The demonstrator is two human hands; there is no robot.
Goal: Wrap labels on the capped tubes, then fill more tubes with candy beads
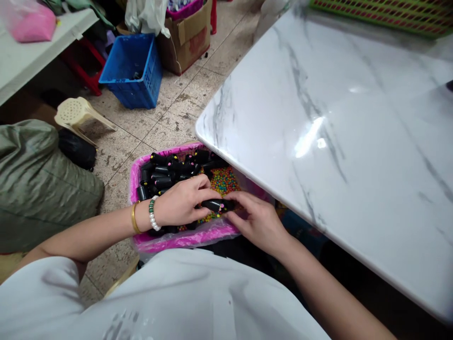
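Note:
In the head view, my left hand grips a glossy black tube-like piece with small pink and yellow dots at its end. My right hand meets it from the other side, thumb and fingers closed on a dark part at that end. Whether this is the same piece or a second one, I cannot tell. Both hands are over a pink basket lined with clear plastic. Several similar black pieces fill its left side, and small multicoloured beads lie to the right.
A white marble-patterned table overhangs the basket's right side, with a green basket at its far edge. On the floor beyond stand a blue crate, a cream stool and a cardboard box. A bulging grey-green sack sits at left.

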